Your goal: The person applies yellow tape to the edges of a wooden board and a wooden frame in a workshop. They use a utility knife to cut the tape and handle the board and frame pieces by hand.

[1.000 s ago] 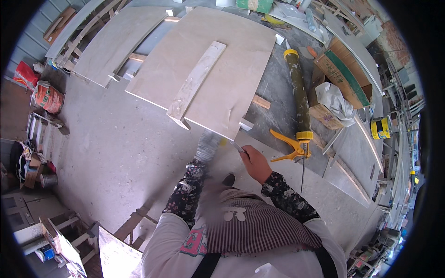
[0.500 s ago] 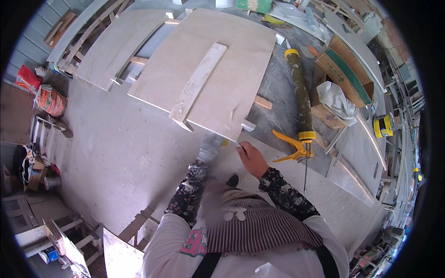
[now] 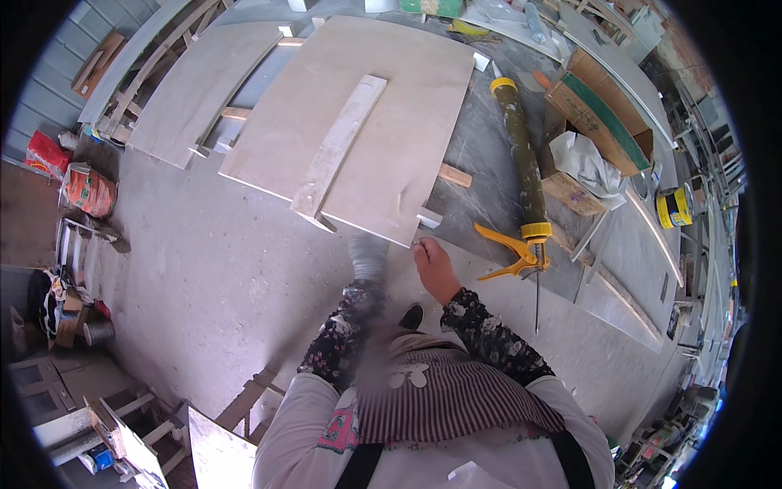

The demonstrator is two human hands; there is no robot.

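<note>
Concrete workshop floor (image 3: 204,269), grey and dusty, spreads below and to the left of a grey work surface (image 3: 476,147) seen from above through a round fisheye view. Directly ahead of you lies a large beige panel (image 3: 407,138), flat, its near edge facing your body. Across its top runs a narrow whitish strip (image 3: 340,147), slanting, with its near end jutting past that edge.

Your left hand (image 3: 368,257), in what looks like a grey glove, reaches to the panel's near edge. The panel covers its fingers, so how far they are open, or what they hold, cannot be told. Your right hand (image 3: 436,267), ungloved, is at the near right corner of the panel, fingers curled in and thumb close to the corner; whether it grips a small object is too unclear to tell.

Just above your right hand, a small white block (image 3: 429,218) pokes out beside the panel, and a wooden batten (image 3: 454,174) sticks out farther up. To the right lies a long caulking gun (image 3: 525,163) with yellow end caps, its orange-yellow handle near your right hand. Beyond it are an open cardboard box (image 3: 599,114), crumpled white plastic (image 3: 582,167) and a yellow-and-black tub (image 3: 674,208). A second panel (image 3: 204,90) lies at upper left; an orange sack (image 3: 88,189) sits on the floor at far left.
</note>
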